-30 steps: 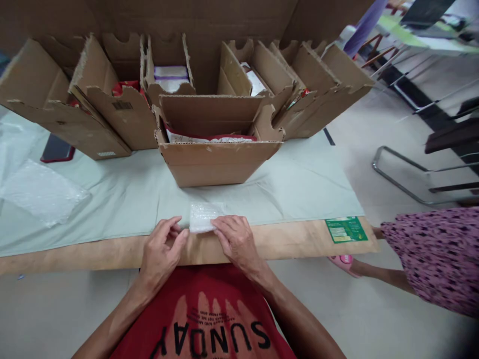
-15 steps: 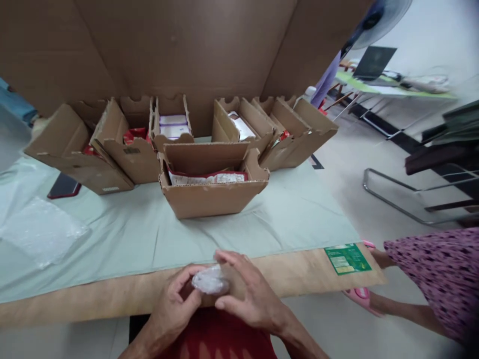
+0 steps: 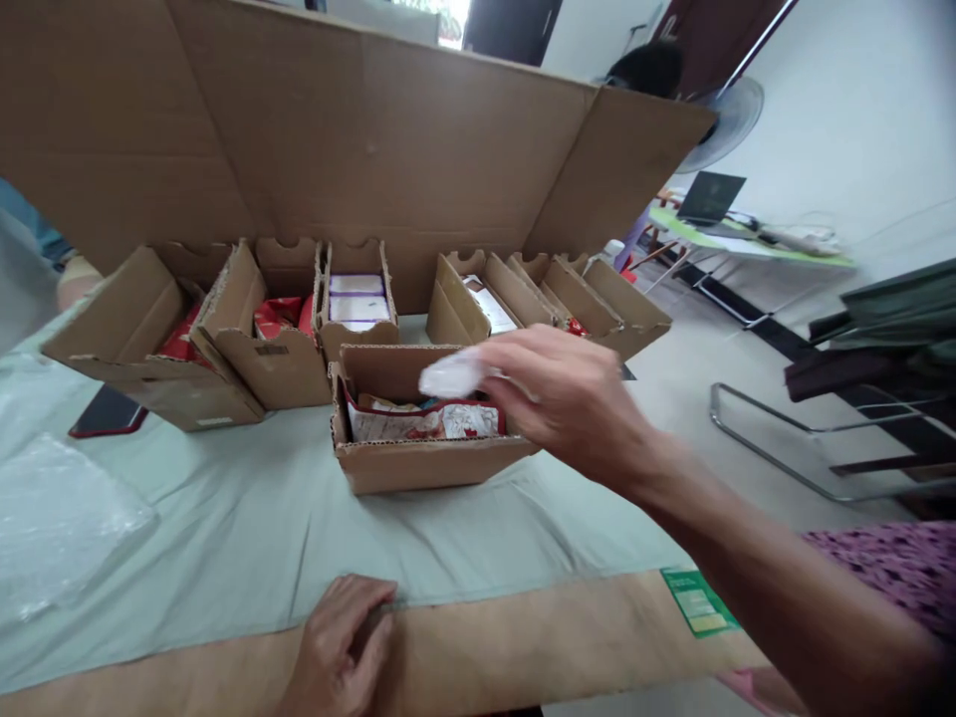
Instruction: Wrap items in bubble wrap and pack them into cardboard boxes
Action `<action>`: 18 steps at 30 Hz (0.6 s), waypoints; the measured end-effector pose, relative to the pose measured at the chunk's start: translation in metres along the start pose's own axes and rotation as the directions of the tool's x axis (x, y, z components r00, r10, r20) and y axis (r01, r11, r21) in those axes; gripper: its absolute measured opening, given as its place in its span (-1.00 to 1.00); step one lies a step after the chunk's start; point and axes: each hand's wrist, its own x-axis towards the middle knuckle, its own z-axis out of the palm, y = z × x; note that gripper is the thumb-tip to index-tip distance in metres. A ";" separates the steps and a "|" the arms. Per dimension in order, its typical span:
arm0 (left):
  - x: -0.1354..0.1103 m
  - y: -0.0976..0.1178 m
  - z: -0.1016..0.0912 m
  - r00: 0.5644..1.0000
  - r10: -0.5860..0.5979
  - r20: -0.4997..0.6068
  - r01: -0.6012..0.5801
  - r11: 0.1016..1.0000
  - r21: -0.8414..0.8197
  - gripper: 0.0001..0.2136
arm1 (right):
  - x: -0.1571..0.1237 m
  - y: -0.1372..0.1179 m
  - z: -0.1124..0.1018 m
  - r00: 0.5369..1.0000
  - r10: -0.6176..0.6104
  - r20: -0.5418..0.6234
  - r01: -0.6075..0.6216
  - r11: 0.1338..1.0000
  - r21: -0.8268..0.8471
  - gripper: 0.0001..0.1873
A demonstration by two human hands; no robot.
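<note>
My right hand [image 3: 564,393] is closed on a small whitish bundle in clear plastic wrap [image 3: 450,376]; what is inside the wrap cannot be made out. The bundle is above the front cardboard box [image 3: 433,466]. In that box stands a white-and-red printed packet [image 3: 403,422], with other packets partly hidden behind it. My left hand [image 3: 348,637] rests at the table's front edge, on the brown border of the green cloth [image 3: 246,518]. It holds nothing, its fingers loosely bent and the thumb apart.
Behind the front box stand several cardboard bins, some with red packets [image 3: 280,317] or white boxes [image 3: 358,299]. A tall cardboard panel [image 3: 388,149] rises behind them. Clear plastic [image 3: 67,528] and a dark phone [image 3: 109,410] lie left. A person's patterned garment [image 3: 888,568] shows at right.
My right hand has carried the plastic-wrapped bundle forward and up, from between both hands to above the front box. My left hand has let go and settled on the table edge. The view has tilted up.
</note>
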 end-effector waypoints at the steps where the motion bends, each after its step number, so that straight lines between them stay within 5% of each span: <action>1: 0.001 0.000 0.002 0.999 0.035 -0.003 -0.035 0.999 0.005 -0.77 | 0.017 0.001 0.015 0.995 -0.037 0.097 0.044 0.997 -0.066 -0.82; 6: 0.005 -0.006 0.007 0.997 0.076 -0.006 -0.076 0.997 -0.025 -0.72 | 0.062 -0.006 0.081 0.852 -0.210 0.479 0.285 0.955 -0.088 -0.86; 10: 0.002 -0.017 0.008 0.998 0.068 -0.011 -0.068 0.995 -0.067 -0.69 | 0.072 -0.003 0.095 0.760 -0.187 0.622 0.257 0.966 -0.024 -0.79; 12: -0.003 -0.022 0.010 0.998 0.070 0.000 -0.069 0.993 -0.092 -0.65 | 0.068 0.003 0.081 0.802 -0.172 0.571 0.178 0.983 0.046 -0.76; 15: -0.013 -0.024 0.010 1.000 0.013 0.018 -0.011 0.994 -0.111 -0.61 | 0.040 0.010 0.036 0.957 -0.017 0.290 -0.018 0.993 0.117 -0.79; 16: -0.017 -0.024 0.008 0.999 -0.029 0.013 0.031 0.994 -0.109 -0.61 | 0.024 0.011 0.017 0.981 0.090 0.174 -0.111 0.987 0.116 -0.80; 18: -0.021 -0.021 0.000 0.993 -0.117 -0.023 0.115 0.988 -0.102 -0.65 | -0.019 0.009 -0.016 0.951 0.308 0.002 -0.307 0.949 0.072 -0.79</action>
